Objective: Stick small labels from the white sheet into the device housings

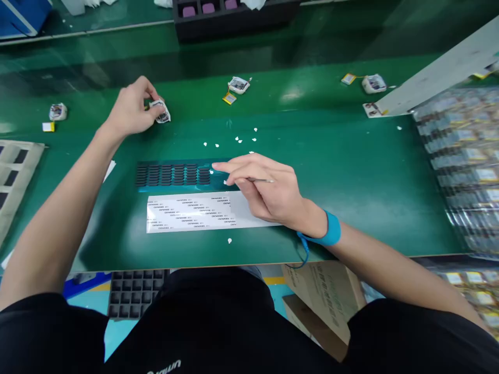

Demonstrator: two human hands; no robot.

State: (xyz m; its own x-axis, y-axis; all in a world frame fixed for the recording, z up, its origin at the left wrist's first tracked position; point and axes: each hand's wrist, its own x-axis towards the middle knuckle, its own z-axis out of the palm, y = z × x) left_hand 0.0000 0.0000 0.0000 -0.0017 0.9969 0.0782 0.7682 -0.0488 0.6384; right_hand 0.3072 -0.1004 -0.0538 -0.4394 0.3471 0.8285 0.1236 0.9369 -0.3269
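My left hand (137,106) is closed on a small white electronic device (162,112) with its inner parts exposed, at the far left of the green bench. Over the middle, my right hand (268,189) grips a thin metal tool (260,180) whose kind I cannot make out. Its index finger points at the right end of a clear teal strip (142,176) bearing rows of small black pads (179,175). Below that strip lies a printed white sheet (183,214), its right part under my right hand. Small white bits (217,145) are scattered nearby.
More open devices with yellow batteries sit along the belt: one at left (58,111), one in the centre (238,84), one at right (374,83). Stacked clear trays (463,156) fill the right side. A grey post (444,67) and a blue wrist strap cord (306,252) are close by.
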